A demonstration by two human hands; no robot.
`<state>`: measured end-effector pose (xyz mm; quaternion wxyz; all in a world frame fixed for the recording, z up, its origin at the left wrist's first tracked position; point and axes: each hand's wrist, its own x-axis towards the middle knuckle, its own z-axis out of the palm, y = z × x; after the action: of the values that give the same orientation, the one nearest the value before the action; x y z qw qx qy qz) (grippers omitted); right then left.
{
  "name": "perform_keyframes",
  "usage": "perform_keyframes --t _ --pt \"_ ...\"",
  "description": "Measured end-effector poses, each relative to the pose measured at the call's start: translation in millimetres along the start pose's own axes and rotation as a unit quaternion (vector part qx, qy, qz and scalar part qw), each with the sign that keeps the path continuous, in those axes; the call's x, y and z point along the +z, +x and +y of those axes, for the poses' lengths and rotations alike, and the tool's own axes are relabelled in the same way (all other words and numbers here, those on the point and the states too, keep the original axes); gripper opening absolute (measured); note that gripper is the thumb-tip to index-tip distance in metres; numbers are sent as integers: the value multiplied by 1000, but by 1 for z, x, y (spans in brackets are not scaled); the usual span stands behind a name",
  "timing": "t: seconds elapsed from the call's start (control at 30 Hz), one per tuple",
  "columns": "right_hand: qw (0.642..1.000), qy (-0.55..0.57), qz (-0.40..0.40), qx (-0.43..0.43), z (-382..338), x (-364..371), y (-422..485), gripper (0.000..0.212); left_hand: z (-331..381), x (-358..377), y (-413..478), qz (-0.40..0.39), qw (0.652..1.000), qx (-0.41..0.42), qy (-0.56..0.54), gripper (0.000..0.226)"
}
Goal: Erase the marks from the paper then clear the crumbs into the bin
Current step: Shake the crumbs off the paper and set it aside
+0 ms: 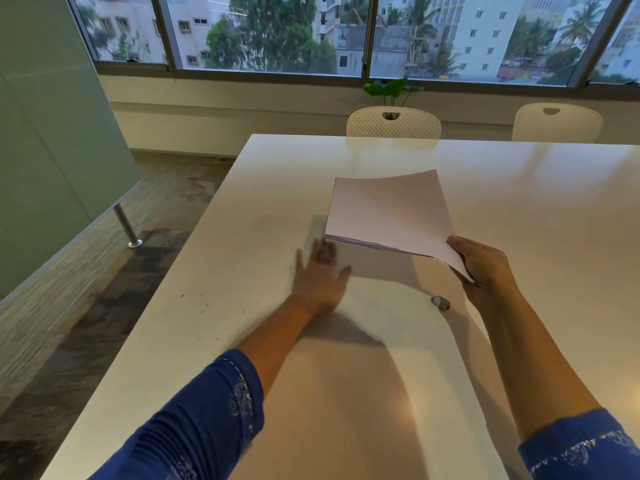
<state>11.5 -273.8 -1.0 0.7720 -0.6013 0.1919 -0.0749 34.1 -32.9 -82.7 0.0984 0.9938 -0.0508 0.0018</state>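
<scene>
A stack of white paper (388, 211) is lifted off the white table (242, 237), tilted up at its near edge. My right hand (485, 268) pinches the stack's near right corner. My left hand (318, 275) lies flat on the table with fingers spread, just below the stack's near left corner; it is motion-blurred. A small grey eraser (440, 302) lies on the table beside my right wrist. Dark eraser crumbs (199, 303) are scattered near the table's left edge. No bin is in view.
Two white perforated chairs (393, 123) (556, 123) stand at the table's far side, with a green plant (391, 88) behind them under the window. A green partition (52, 150) and bare floor (104, 306) run along the left.
</scene>
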Motion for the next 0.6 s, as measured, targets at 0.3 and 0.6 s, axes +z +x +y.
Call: perform_keyframes --t 0.3,0.6 --pt "1000 -25 -8 4 0 2 5 32 22 6 24 -47 995 66 -58 66" --pt "997 -80 12 -16 4 -14 14 33 -66 -6 18 -45 989 -144 11 94"
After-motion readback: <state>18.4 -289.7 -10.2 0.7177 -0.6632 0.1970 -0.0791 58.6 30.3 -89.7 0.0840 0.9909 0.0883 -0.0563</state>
